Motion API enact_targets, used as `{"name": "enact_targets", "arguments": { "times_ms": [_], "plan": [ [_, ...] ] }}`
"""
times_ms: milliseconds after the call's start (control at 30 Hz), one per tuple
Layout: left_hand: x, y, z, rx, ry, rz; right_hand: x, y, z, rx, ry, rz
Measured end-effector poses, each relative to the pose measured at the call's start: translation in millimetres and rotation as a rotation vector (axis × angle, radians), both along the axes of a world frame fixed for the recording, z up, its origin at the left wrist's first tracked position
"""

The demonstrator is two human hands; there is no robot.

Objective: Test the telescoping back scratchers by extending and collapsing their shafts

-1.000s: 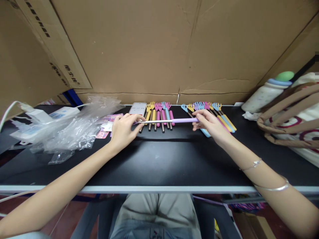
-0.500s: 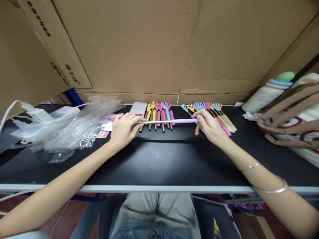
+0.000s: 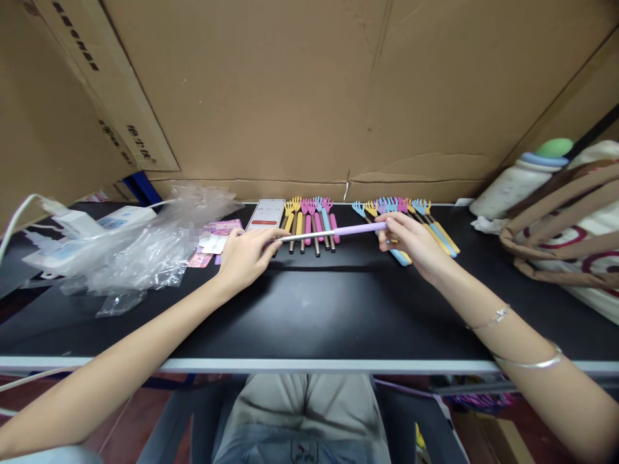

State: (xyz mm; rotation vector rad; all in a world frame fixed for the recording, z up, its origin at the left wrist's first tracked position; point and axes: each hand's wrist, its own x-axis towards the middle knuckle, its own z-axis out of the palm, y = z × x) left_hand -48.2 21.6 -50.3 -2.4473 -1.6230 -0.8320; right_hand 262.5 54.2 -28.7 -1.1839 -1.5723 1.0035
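Between my hands, a long thin back scratcher with a purple grip (image 3: 358, 229) and a metal shaft stretches over the table, its right end slightly higher. My left hand (image 3: 249, 252) pinches the metal end. The purple end is in the closed fingers of my right hand (image 3: 409, 237). Neither tip shows clearly. Behind the shaft lies a row of back scratchers (image 3: 309, 222) with yellow, pink and blue claw heads. More coloured back scratchers (image 3: 442, 235) lie behind and around my right hand, which hides part of them.
A phone with a timer (image 3: 265, 214) lies behind my left hand, near pink printed cards (image 3: 200, 259). Clear plastic bags (image 3: 149, 258) and a white power strip (image 3: 126, 218) are at left. At right stand a white bottle (image 3: 515, 180) and a bag (image 3: 561, 238). Cardboard (image 3: 300, 96) walls the back.
The back scratcher has gone from nearly level to tilted, its purple end rising a little. My right hand has shifted slightly right, and my left hand has moved slightly down.
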Motion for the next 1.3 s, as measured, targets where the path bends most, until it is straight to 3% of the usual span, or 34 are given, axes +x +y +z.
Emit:
{"name": "enact_targets", "arguments": {
  "times_ms": [67,167,267,633,767,1033,1200,1300],
  "plan": [
    [-1.6,1.1,0.4,0.002,0.019,0.012,0.0,-0.7,1.0,0.118,-0.110,-0.018],
    [-4.7,2.7,0.4,0.019,0.028,0.026,1.1,-4.5,4.8,0.321,-0.448,-0.092],
    [-7.3,3.8,-0.6,0.058,0.024,0.031,3.1,-8.5,9.4,0.430,-0.676,-0.140],
    [-9.4,3.6,-1.6,0.151,0.026,0.034,10.2,-5.0,10.9,0.349,-0.610,-0.045],
    [-6.9,1.9,0.7,0.153,0.046,0.024,14.4,-3.6,12.5,0.329,-0.680,-0.051],
    [-4.9,0.3,2.4,0.146,0.071,0.046,17.9,-5.3,21.8,0.407,-0.852,-0.064],
    [-6.7,1.6,1.4,0.160,0.070,0.040,19.8,-0.9,19.9,0.636,-0.969,-0.082],
    [-7.1,2.2,0.1,0.172,0.055,0.037,18.7,0.6,18.6,0.670,-0.974,-0.111]
  ]
}}
